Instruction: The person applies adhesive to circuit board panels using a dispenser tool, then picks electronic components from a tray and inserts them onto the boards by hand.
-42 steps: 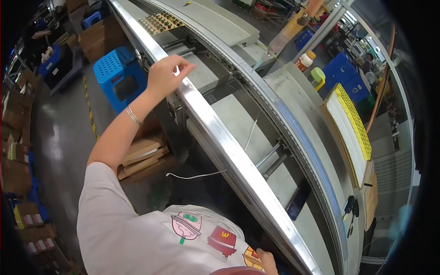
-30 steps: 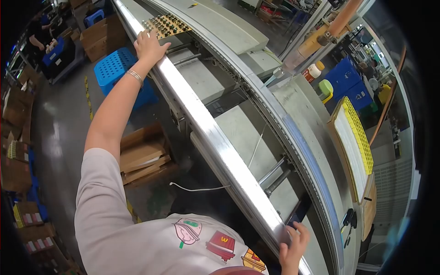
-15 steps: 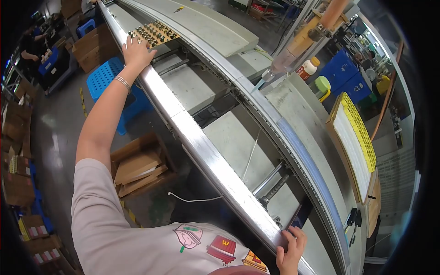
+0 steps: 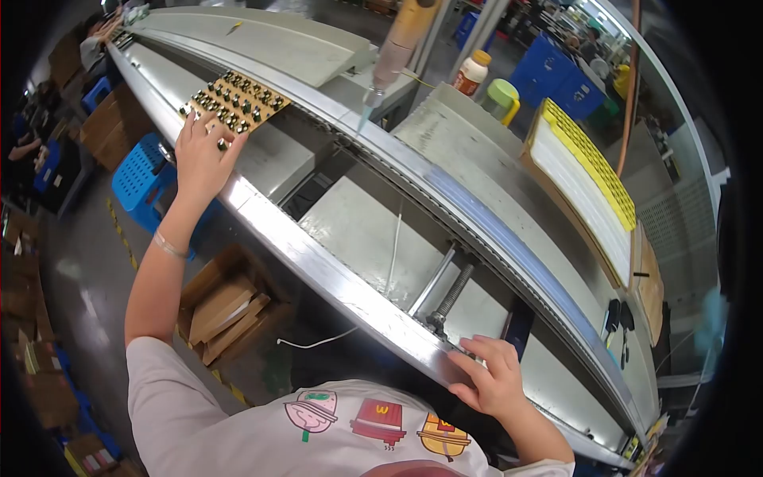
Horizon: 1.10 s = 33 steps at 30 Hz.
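Reaching out to my left, I have my left hand (image 4: 203, 159) at the near edge of a tan, flat rectangular board (image 4: 258, 109) set with rows of small dark and metallic parts. My fingers are spread and slightly bent over that edge, the thumb well apart from them; I cannot tell whether they pinch the board or only touch it. The board lies across the conveyor, between the long, shiny silver metal rail (image 4: 298, 250) on my side and the dark chain track (image 4: 413, 175) on the far side, toward the left end.

My right hand (image 4: 491, 378) is at the same rail, nearer to my body, with its fingers loosely curled and parted and nothing in them. Just beyond it are a dark, coiled or threaded metal rod (image 4: 455, 294) and a dark, flat rectangular object (image 4: 518, 327), partly hidden by my hand.

On the pale grey metal ledge (image 4: 493, 163) past the track, a bright yellow gridded strip (image 4: 588, 163) runs along a white, cardboard-edged pad (image 4: 576, 203). Beneath my left forearm, a brown open cardboard box (image 4: 274, 314) stands on the floor, near a blue plastic stool (image 4: 139, 179) with a perforated seat.
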### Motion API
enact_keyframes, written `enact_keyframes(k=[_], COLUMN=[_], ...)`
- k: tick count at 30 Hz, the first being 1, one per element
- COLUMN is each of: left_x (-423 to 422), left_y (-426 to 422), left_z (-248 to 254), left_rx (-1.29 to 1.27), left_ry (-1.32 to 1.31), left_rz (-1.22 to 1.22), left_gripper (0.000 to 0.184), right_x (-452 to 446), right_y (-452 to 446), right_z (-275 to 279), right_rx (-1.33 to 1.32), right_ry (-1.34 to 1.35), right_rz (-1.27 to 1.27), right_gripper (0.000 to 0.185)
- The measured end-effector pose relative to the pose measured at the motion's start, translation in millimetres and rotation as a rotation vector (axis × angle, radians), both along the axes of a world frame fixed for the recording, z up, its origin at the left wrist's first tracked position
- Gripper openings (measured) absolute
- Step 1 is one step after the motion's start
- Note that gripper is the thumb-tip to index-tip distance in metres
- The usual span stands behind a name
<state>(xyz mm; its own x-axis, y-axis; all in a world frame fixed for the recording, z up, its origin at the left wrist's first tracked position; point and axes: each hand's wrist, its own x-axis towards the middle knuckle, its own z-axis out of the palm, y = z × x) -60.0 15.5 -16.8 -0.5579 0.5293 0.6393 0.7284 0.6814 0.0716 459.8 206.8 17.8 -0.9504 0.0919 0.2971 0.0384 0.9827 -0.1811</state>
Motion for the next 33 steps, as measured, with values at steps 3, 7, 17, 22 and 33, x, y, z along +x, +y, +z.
enact_keyframes(k=[3,7,17,22,33], left_x=[42,75,164,199,222], left_y=[7,14,36,40,50], left_z=[6,4,16,20,37], left_rx=[0.015,0.071,0.012,-0.04,0.04], left_ry=[-0.073,-0.107,-0.224,-0.27,-0.288], left_rz=[-0.063,-0.215,-0.454,-0.587,-0.748], left_gripper=[0.027,0.026,0.022,0.024,0.018], right_x=[-5,-18,-23,-20,-14], right_y=[2,-3,-22,-26,-22], right_z=[2,7,6,0,-5], right_rx=[0.01,-0.029,-0.34,-0.363,-0.436], right_ry=[0.0,0.016,-0.041,-0.08,-0.057], right_rz=[0.083,0.168,0.37,0.428,0.411], right_gripper=[0.047,0.045,0.036,0.033,0.03])
